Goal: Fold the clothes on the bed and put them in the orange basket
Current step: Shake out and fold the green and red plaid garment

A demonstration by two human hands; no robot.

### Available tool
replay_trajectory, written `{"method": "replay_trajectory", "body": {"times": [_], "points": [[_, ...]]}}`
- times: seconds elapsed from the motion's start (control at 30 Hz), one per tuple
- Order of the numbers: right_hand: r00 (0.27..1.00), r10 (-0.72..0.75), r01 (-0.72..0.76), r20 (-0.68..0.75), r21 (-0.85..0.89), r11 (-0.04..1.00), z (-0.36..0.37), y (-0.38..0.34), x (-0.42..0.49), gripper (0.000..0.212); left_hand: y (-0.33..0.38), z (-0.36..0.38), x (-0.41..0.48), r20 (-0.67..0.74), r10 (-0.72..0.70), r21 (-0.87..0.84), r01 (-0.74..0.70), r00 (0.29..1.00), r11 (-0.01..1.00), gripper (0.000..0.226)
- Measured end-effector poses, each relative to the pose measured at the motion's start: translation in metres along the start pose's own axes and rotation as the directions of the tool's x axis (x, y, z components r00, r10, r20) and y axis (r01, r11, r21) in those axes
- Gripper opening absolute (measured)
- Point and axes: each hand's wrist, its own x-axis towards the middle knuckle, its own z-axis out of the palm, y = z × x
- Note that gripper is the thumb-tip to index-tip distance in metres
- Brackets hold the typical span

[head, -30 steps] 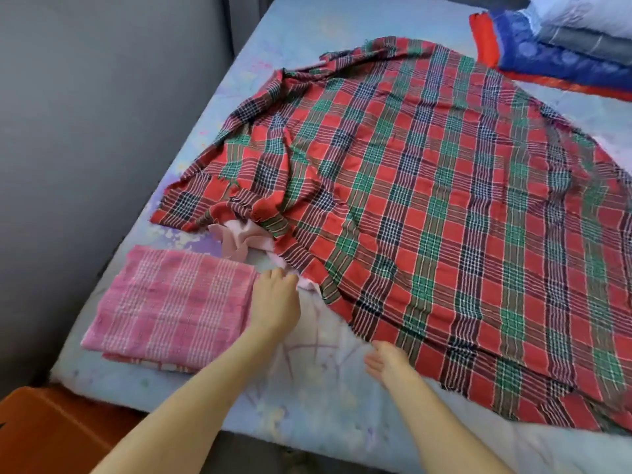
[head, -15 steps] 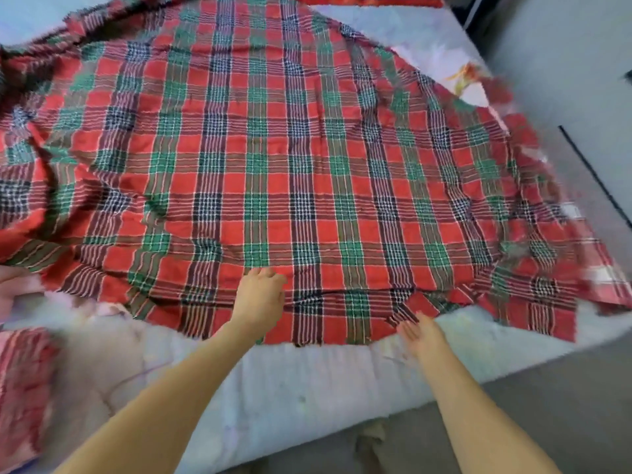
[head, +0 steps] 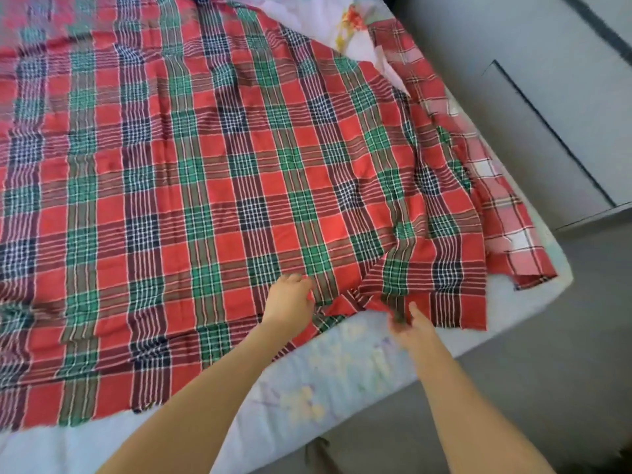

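Note:
A large red, green and navy plaid cloth [head: 212,186] lies spread over most of the bed [head: 342,374]. My left hand [head: 290,297] sits on the cloth's near edge with its fingers curled into the fabric, which bunches beside it. My right hand [head: 408,325], blurred, pinches a raised fold of the same edge near the cloth's near right corner. Creases run up from between the two hands. The orange basket is out of view.
A second red plaid cloth with white checks [head: 506,230] lies partly under the big one along the bed's right edge. Grey floor [head: 547,371] and a grey cabinet front [head: 554,107] lie to the right of the bed.
My view swung right, leaving the folded pink cloth and the basket corner behind. Both hands moved right along the plaid cloth's near edge, and the edge now bunches up between them.

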Motion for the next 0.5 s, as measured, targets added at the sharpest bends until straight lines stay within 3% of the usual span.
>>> {"method": "replay_trajectory", "body": {"times": [0.1, 0.2, 0.3, 0.37, 0.43, 0.5], "points": [[0.995, -0.093, 0.094, 0.017, -0.022, 0.995, 0.021, -0.025, -0.008, 0.023, 0.029, 0.010, 0.018, 0.014, 0.123, 0.004, -0.123, 0.992, 0.992, 0.042], [0.952, -0.272, 0.303, 0.138, -0.327, 0.895, 0.043, -0.033, -0.045, 0.018, 0.056, 0.006, 0.031, -0.037, 0.294, 0.006, -0.294, 0.955, 0.956, 0.067], [0.910, -0.209, 0.367, 0.358, -0.459, 0.809, 0.050, -0.030, -0.087, 0.011, 0.083, -0.003, 0.041, -0.074, 0.396, -0.006, -0.397, 0.915, 0.918, 0.043], [0.920, -0.156, 0.292, 0.359, -0.363, 0.885, 0.049, -0.038, -0.098, 0.008, 0.099, -0.015, 0.044, -0.066, 0.362, -0.082, -0.366, 0.930, 0.927, 0.028], [0.957, -0.054, 0.101, 0.284, -0.154, 0.983, 0.046, -0.053, -0.091, 0.005, 0.111, -0.030, 0.045, -0.082, 0.272, -0.169, -0.282, 0.959, 0.944, 0.026], [0.966, 0.054, -0.074, 0.254, 0.073, 0.995, 0.045, -0.064, -0.079, 0.024, 0.120, -0.046, 0.044, -0.086, 0.214, -0.225, -0.228, 0.973, 0.947, 0.032]]}}
